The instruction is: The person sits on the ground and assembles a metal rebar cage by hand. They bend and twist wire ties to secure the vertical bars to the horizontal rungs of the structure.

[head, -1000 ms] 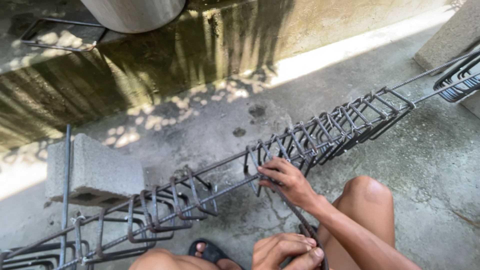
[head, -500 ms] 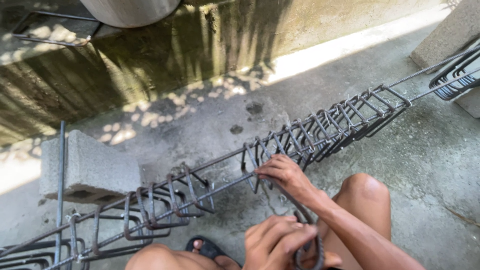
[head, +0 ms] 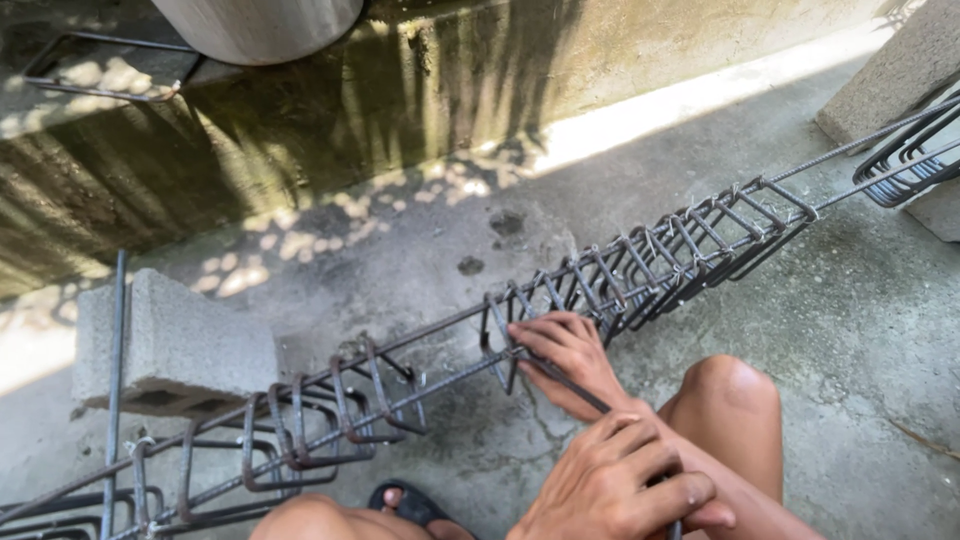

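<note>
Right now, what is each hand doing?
Left hand: closed around a thin metal tool.
Right hand: fingers extended, resting on the rebar, not gripping.

A long rusty rebar cage (head: 640, 270) of steel stirrups lies diagonally, running from seven to two o'clock.

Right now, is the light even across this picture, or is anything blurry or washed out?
Head view: uneven light; a sunlit strip along the concrete ground is nearly washed out, the stained wall lies in streaky shade, and the rebar cage and both hands look sharp, with straight lines bowing slightly near the edges.
</note>
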